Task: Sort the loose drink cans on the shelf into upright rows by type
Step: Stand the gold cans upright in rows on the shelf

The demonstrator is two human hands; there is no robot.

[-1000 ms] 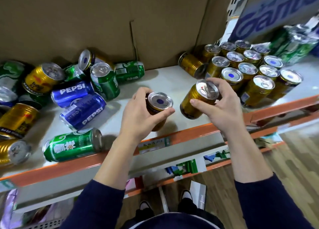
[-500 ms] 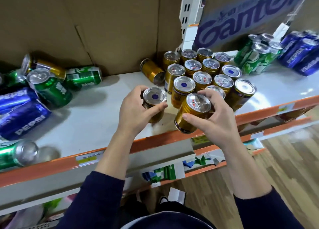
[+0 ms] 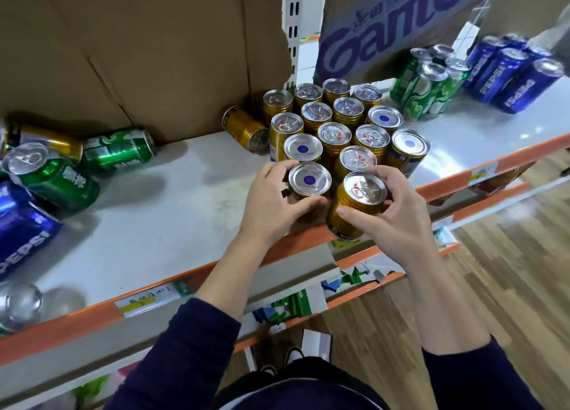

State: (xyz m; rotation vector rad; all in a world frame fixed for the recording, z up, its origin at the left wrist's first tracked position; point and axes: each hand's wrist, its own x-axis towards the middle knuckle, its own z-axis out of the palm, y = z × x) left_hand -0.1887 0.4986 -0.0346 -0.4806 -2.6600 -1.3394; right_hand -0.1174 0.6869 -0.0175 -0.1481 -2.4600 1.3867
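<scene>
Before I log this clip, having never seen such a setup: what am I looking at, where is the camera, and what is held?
No machine here: a person wears one wide-angle camera on the head, looking down at their bare hands. The left hand grips a blue-dot-topped can, the right hand a gold pull-tab can, both at the front of a block of upright gold cans on the white shelf. Green cans and Pepsi cans stand further right; loose cans lie at the left.
</scene>
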